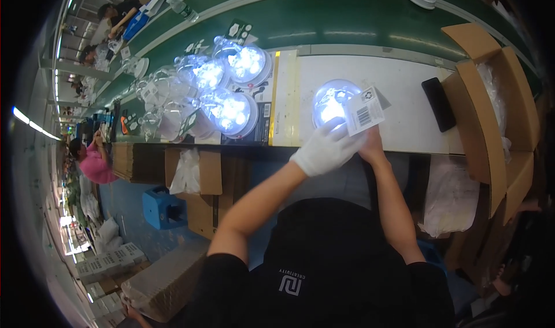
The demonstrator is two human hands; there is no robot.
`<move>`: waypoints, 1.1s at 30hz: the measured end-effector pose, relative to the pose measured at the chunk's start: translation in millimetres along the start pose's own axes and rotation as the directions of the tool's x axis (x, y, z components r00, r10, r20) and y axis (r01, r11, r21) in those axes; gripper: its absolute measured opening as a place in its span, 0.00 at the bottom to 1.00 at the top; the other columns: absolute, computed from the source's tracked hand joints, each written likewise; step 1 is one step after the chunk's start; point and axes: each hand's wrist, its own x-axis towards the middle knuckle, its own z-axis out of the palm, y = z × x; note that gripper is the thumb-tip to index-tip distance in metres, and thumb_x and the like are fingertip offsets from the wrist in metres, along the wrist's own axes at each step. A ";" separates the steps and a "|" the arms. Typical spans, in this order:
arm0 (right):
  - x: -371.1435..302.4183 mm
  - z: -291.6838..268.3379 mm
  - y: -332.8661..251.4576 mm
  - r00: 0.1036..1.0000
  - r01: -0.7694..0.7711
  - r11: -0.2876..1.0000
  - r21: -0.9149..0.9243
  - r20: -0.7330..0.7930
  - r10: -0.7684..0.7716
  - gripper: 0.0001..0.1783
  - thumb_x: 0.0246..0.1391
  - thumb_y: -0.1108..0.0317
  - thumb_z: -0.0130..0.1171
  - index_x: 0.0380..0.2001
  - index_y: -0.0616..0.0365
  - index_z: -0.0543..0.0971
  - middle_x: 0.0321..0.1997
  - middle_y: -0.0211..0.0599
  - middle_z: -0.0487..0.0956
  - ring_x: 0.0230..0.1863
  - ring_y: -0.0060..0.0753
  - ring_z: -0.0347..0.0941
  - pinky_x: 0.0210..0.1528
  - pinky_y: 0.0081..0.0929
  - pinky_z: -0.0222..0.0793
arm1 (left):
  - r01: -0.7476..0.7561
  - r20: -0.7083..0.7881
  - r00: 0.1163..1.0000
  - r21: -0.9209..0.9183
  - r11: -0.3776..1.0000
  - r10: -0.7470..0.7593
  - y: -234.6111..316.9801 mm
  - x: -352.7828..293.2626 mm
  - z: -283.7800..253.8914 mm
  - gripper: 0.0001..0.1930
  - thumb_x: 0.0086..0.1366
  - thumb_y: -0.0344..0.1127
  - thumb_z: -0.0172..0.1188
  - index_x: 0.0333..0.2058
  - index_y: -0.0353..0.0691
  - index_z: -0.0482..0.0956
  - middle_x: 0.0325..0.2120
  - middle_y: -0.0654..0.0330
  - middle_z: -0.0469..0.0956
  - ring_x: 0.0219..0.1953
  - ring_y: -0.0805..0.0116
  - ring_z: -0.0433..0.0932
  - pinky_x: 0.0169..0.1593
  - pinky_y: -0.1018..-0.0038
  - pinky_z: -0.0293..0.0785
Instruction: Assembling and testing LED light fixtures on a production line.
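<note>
A clear rounded ornament glows with small white lights on the pale work board in front of me. My left hand, in a white glove, grips its near side with the fingertips against the plastic. A white card tag with a barcode hangs over the ornament's right side. My right hand is bare and sits just below the tag, close to the ornament; the tag hides most of its fingers. To the left stand several more lit clear ornaments and several unlit ones, packed close together.
A black phone-like slab lies beside an open cardboard box at right. Beyond the board runs a green conveyor, with a plastic bottle on it. A blue stool and cartons stand at lower left. People work farther left.
</note>
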 end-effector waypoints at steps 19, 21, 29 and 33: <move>-4.3 5.3 -3.4 0.988 -0.029 0.991 -0.131 -0.152 0.009 0.73 0.34 0.62 0.83 0.76 0.66 0.44 0.73 0.50 0.67 0.74 0.51 0.61 0.79 0.48 0.43 | 0.009 0.433 0.899 -0.177 0.984 0.069 -6.8 -55.9 18.3 0.26 0.63 0.42 0.62 0.59 0.38 0.75 0.65 0.50 0.70 0.69 0.56 0.67 0.73 0.61 0.58; -7.8 3.7 -7.7 0.995 -0.034 0.984 -0.174 -0.097 0.017 0.73 0.35 0.60 0.83 0.76 0.66 0.45 0.73 0.52 0.67 0.75 0.51 0.60 0.79 0.49 0.40 | 0.162 0.337 0.939 -0.261 0.952 -0.068 1.2 -73.4 -3.6 0.23 0.62 0.38 0.63 0.56 0.41 0.76 0.61 0.51 0.73 0.66 0.54 0.70 0.70 0.60 0.62; -4.3 9.5 -20.4 0.996 0.006 0.979 -0.205 -0.086 -0.024 0.75 0.32 0.55 0.84 0.76 0.65 0.46 0.75 0.56 0.61 0.76 0.50 0.57 0.81 0.51 0.33 | 0.793 -0.425 -0.181 -0.596 0.124 -0.887 -11.5 -271.9 -26.9 0.12 0.74 0.31 0.55 0.52 0.33 0.78 0.47 0.54 0.81 0.52 0.61 0.80 0.60 0.67 0.73; -7.6 5.0 -6.3 0.994 -0.068 0.972 -0.224 -0.104 0.045 0.74 0.32 0.55 0.84 0.76 0.64 0.46 0.74 0.54 0.63 0.76 0.49 0.58 0.81 0.50 0.33 | 0.739 -0.386 -0.380 -0.673 -0.025 -0.841 -57.1 -316.6 -34.6 0.35 0.72 0.35 0.61 0.71 0.31 0.56 0.65 0.43 0.68 0.66 0.53 0.69 0.69 0.63 0.63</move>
